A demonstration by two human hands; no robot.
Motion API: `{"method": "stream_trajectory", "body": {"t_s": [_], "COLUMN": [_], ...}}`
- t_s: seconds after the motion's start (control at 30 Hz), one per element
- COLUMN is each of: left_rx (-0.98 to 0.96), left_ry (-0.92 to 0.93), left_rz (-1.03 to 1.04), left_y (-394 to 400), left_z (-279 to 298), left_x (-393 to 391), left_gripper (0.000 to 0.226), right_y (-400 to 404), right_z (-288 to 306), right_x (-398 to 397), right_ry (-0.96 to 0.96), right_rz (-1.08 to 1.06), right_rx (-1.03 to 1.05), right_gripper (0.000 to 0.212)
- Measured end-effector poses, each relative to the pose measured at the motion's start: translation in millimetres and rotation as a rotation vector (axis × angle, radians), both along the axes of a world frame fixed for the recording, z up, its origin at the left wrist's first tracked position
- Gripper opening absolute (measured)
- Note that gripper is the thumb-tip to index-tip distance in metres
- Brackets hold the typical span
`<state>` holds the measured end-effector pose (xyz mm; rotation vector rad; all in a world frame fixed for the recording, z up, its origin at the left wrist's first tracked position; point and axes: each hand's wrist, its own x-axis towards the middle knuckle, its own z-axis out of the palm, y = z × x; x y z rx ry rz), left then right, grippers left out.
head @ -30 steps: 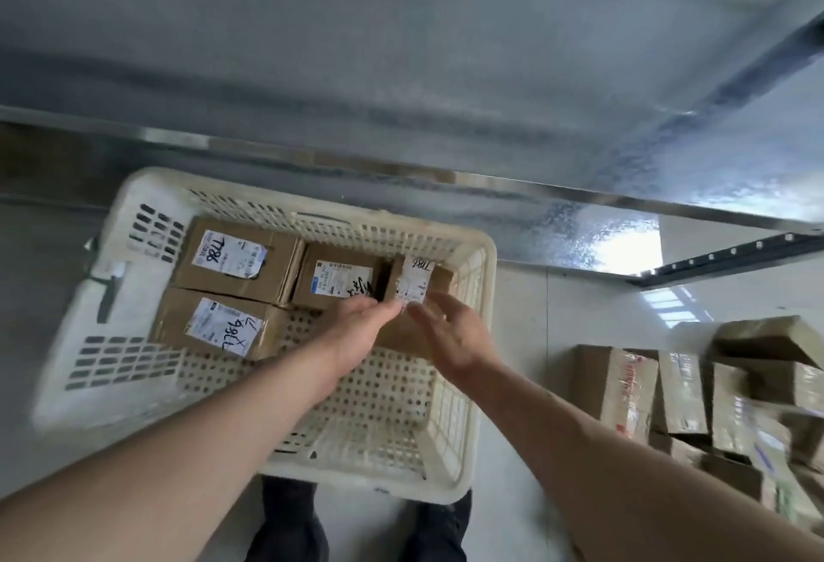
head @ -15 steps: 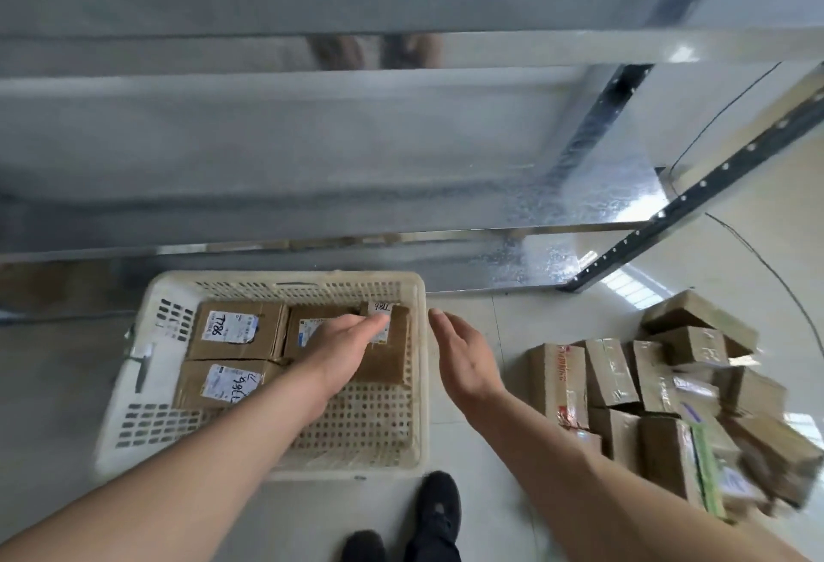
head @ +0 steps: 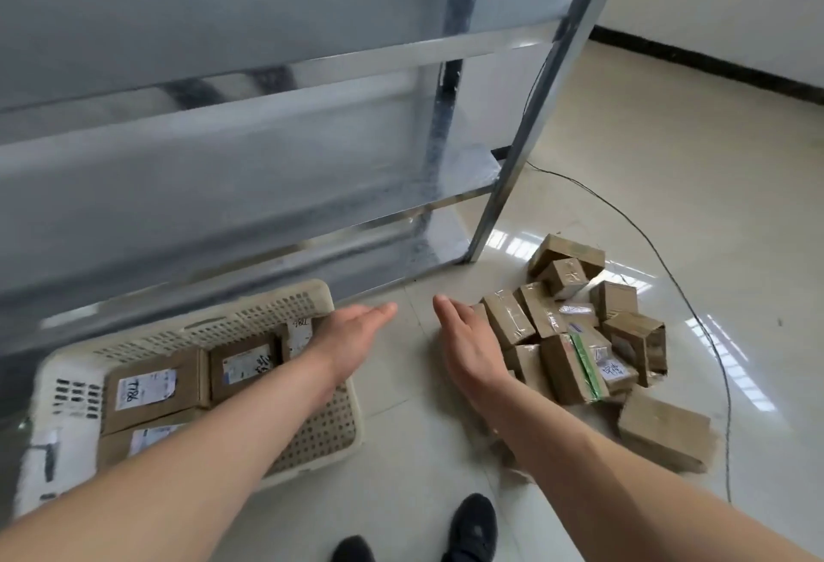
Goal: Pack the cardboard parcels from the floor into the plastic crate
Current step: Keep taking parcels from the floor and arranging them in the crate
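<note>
Probably light, stiff boxes. L to R: crate (head: 307,441) w/ a few packed parcels (head: 154,387); left hand (head: 352,334) & right hand (head: 468,347) empty, fingers straight, together; floor pile (head: 575,338) beside right hand, taped faces likely slick, so grip opposite sides.

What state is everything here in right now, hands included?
Left hand: open, empty, above the crate's right edge.
Right hand: open, empty, beside the pile.
Plastic crate: on the floor, partly filled with labelled parcels.
Parcel pile: loose on the floor, unpacked.
</note>
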<state>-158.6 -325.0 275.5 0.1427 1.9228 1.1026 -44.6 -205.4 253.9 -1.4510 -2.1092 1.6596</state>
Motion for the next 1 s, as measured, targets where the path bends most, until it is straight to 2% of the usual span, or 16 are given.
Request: {"method": "stream_trajectory", "body": {"t_s": [0.07,0.2,0.4,0.57,0.8,1.0], "left_rx": [0.009,0.006,-0.016,-0.039,-0.042,-0.039], "left_ry": [0.015,0.015,0.014,0.043,0.037,-0.006], "left_rz": [-0.037,-0.071,-0.072,-0.064,-0.044,-0.040], "left_y": [16.2,49.3,107.4,156.0,208.4,235.4], "left_z": [7.0,17.0,26.8,37.9,38.8,20.9], "left_x": [17.5,44.7,94.8,129.7,148.6,141.2], "left_gripper": [0.039,0.022,0.024,0.041,0.046,0.019], "right_y": [12.7,41.8,95.2,151.6,212.8,237.0], "right_z": [1.1,5.2,7.1,12.1,10.5,-4.7], "right_x": [22.2,57.2,115.7,155.7,172.3,159.5], "right_ry": [-0.007,0.006,-0.014,-0.022,-0.028,-0.048], "right_rz": [-0.044,-0.109,-0.109,-0.102,-0.052,-0.015], "right_rx": [0.002,-0.015,-0.028,-0.018,-0.026,0.007], "right_gripper": [0.051,0.045,0.045,0.046,0.058,0.060]}}
